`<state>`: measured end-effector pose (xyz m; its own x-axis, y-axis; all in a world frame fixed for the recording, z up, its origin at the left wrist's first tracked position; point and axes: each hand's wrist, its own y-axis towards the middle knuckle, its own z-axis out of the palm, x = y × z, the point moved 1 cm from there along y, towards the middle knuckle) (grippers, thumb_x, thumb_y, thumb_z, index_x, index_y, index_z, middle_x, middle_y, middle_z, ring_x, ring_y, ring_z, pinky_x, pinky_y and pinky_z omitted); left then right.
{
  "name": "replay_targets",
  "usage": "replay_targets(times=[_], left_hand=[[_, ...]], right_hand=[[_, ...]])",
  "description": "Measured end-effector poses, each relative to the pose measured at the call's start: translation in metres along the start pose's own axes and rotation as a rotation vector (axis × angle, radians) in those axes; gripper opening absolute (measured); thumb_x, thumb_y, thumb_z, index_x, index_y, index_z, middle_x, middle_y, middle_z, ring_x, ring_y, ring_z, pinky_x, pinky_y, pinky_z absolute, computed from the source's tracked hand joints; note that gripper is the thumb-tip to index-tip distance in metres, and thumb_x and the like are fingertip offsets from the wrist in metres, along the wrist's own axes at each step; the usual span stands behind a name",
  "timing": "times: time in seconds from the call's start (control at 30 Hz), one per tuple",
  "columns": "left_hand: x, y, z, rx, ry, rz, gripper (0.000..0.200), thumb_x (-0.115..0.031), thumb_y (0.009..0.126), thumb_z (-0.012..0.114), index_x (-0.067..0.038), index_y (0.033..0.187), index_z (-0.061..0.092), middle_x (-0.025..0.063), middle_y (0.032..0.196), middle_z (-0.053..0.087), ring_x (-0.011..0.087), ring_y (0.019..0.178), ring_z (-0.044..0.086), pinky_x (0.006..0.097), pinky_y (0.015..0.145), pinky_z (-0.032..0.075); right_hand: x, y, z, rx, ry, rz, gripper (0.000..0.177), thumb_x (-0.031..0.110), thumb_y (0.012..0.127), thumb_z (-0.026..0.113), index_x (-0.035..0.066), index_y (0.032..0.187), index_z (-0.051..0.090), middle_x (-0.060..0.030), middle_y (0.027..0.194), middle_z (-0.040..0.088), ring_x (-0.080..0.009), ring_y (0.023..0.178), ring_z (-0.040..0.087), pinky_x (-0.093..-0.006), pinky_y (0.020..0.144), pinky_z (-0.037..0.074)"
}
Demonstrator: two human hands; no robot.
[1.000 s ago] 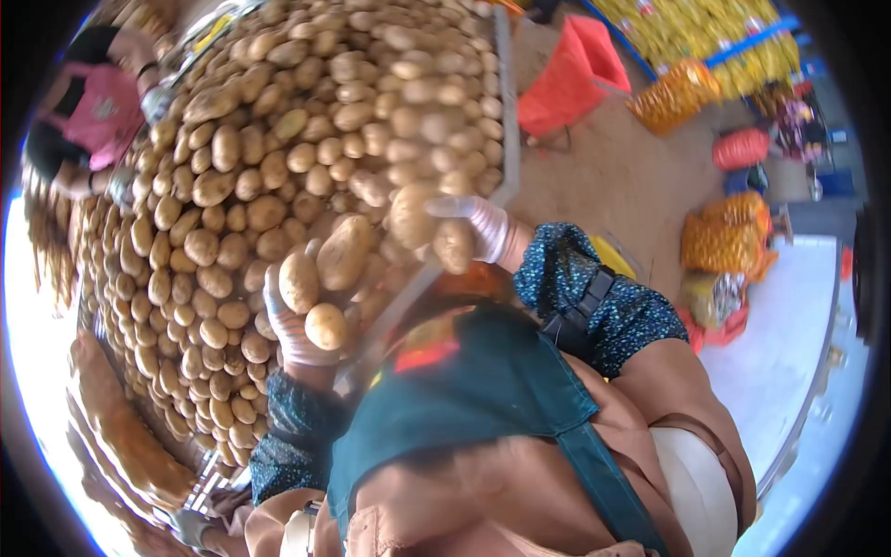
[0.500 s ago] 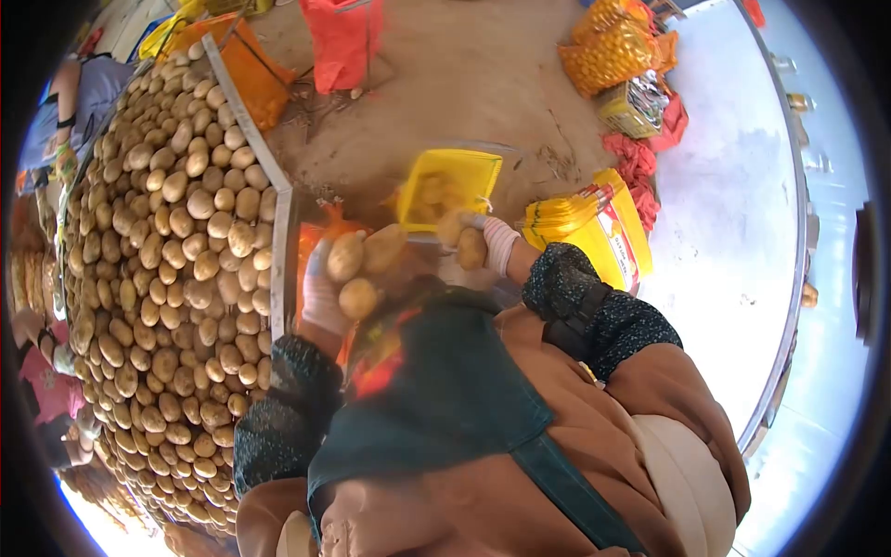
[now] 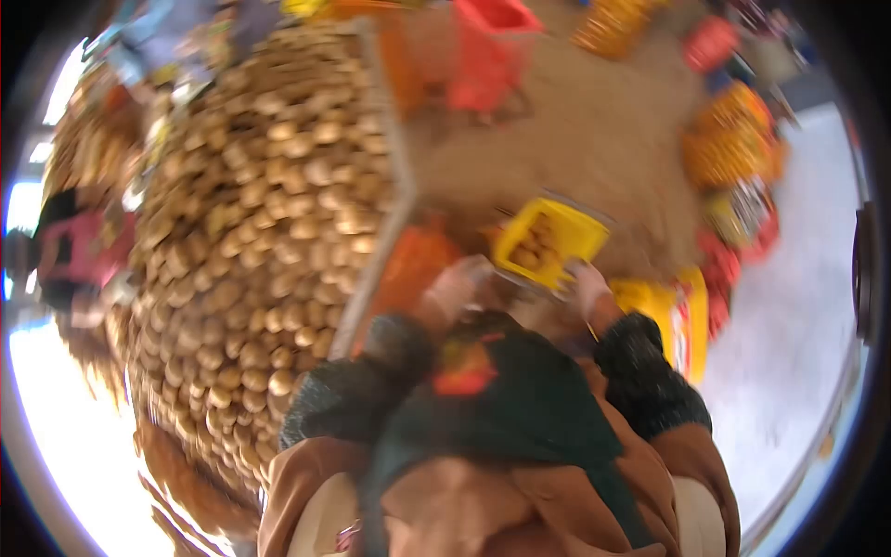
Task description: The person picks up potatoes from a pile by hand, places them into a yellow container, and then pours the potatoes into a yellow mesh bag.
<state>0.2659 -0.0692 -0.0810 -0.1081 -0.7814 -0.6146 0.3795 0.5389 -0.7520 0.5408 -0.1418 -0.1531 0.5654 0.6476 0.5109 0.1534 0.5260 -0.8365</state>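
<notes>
My left hand [image 3: 460, 283], in a pale glove, is in front of my apron, a little left of the yellow container; motion blurs its fingers. No potato can be made out in it. My right hand [image 3: 588, 288], gloved too, is at the near right corner of the open yellow container [image 3: 594, 234], its fingers smeared. Several potatoes [image 3: 535, 244] lie inside this container. An orange bag [image 3: 418, 267] hangs beside my left hand, along the edge of the big potato heap [image 3: 269, 213].
A metal-edged rim [image 3: 394, 167] bounds the heap. Red bag [image 3: 490, 51] stands ahead; yellow printed bags [image 3: 682, 320] lie right of my right hand. Filled orange net bags [image 3: 733, 139] stand near a pale surface [image 3: 807, 260]. A co-worker in pink [image 3: 93, 246] is at far left.
The view has turned, shifting the scene rightward. Potatoes seen in both hands earlier no longer show there; several lie in the yellow container. My right hand has come to the container's near corner.
</notes>
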Motion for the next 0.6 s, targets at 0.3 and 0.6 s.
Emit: replay_targets(times=[0.3,0.6], left_hand=[[0.041,-0.088,-0.167,-0.464,-0.206,0.446,0.036,-0.021,0.094,0.064,-0.003,0.125,0.061,0.0046,0.098,0.065,0.014,0.081,0.062,0.0285,0.068,0.053],[0.011,-0.193,-0.236,-0.691,-0.551,0.564,0.036,-0.018,0.094,0.067,-0.003,0.126,0.062,0.0006,0.105,0.067,0.0074,0.086,0.06,0.0231,0.069,0.05]], right_hand=[[0.019,0.01,0.183,0.37,-0.676,-0.283,0.028,0.013,0.094,0.063,0.01,0.122,0.063,-0.0034,0.106,0.069,-0.0144,0.087,0.065,-0.0275,0.071,0.055],[-0.014,0.012,0.44,0.902,-0.99,-0.788,0.029,0.013,0.093,0.065,0.003,0.12,0.063,-0.0146,0.113,0.071,-0.0201,0.105,0.067,-0.0315,0.091,0.053]])
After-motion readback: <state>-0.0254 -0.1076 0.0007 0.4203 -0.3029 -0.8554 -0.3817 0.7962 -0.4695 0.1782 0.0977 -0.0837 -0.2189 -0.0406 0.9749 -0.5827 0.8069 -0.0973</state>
